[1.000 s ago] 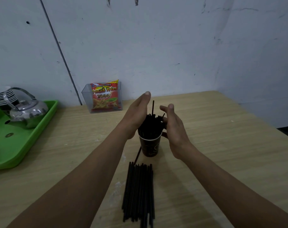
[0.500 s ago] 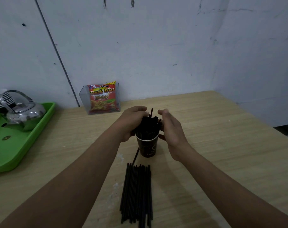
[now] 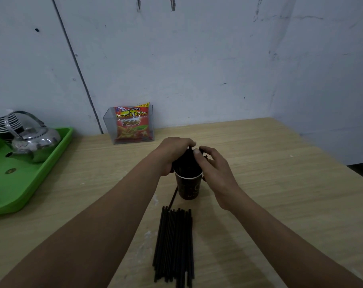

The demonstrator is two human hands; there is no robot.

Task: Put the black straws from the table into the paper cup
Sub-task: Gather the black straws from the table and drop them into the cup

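Head | snack bag reads "French Fries 2000" | paper cup lettering illegible

From my feed, both forearms are bare all the way to the bottom edge, with no sleeve cuff showing. The left hand and right hand wear no gloves. One short, unpainted nail shows on the right hand.
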